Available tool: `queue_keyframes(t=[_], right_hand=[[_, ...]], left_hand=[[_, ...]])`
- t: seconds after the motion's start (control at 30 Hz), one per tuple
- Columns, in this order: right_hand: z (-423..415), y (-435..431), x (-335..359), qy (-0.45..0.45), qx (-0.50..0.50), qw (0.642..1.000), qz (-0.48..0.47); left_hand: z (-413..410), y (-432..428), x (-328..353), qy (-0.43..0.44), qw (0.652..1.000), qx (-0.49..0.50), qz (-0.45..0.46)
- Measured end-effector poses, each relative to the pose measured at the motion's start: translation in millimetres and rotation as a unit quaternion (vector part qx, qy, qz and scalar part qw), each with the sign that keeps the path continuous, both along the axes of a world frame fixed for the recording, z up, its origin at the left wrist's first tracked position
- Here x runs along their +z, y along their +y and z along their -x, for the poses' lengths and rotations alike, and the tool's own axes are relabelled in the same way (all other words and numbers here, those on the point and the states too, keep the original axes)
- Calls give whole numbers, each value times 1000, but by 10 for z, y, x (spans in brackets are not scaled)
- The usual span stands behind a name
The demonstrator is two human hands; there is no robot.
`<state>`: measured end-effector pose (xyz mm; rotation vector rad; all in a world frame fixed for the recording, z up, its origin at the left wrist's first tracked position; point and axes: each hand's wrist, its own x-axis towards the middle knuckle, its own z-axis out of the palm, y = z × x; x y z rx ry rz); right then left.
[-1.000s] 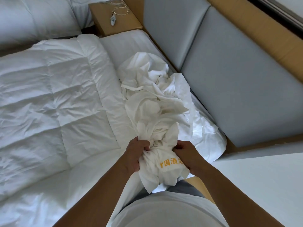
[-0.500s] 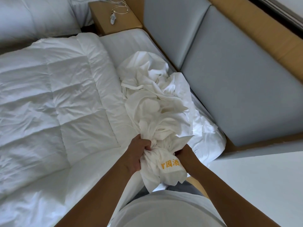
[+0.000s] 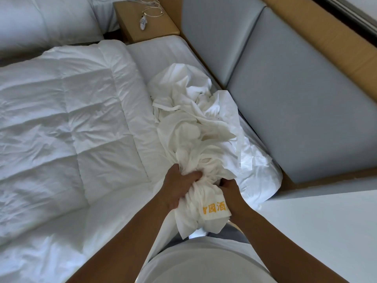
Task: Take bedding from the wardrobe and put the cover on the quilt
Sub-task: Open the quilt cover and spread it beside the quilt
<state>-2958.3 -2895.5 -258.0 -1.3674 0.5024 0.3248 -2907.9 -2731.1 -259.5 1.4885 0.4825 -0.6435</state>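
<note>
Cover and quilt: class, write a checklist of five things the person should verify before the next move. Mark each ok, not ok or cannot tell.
1. Left hand grips the cover: ok.
2. Right hand grips the cover: ok.
3. Quilt laid out on the bed: ok.
4. Cover shaken loose: not ok, it lies bunched beside the quilt.
5. Cover's opening found: cannot tell, the folds hide it.

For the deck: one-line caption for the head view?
Left hand and right hand grip crumpled white cover with yellow lettering beside white stitched quilt.
</note>
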Motion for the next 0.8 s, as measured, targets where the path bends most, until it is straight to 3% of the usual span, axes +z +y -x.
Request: queue_keyframes(t=[0.13,0.23,0.27,0.33,0.4,0.43,0.53,0.7,0.8], right_hand=[[-15,-20,-3,24,-11,1000,6],[-24,-39,-54,29,-25,998,-48],[-19,-37,-66,27,-22,998,-53],[-14,-39,-113,23,-17,998,-60],[-37,-28,-133,21,-8,997,-69],[-52,-22,-147,20,-2,997,-78],[-91,-6,-159,11,9,995,-100],[-98,-26,-224,3,-22,994,-111],[-98,8,-229,3,-20,993,-114]], left_hand=[[-54,198,-37,-13,986,-54,-159],[-65,324,-4,-30,929,-172,-326],[-44,329,0,-70,898,-199,-386],[16,281,66,-237,839,-189,-452],[40,176,179,-399,802,-190,-402],[42,121,214,-421,800,-230,-361],[77,-5,226,-360,818,-333,-302],[117,68,147,-364,830,-281,-315],[99,164,142,-359,822,-304,-321]])
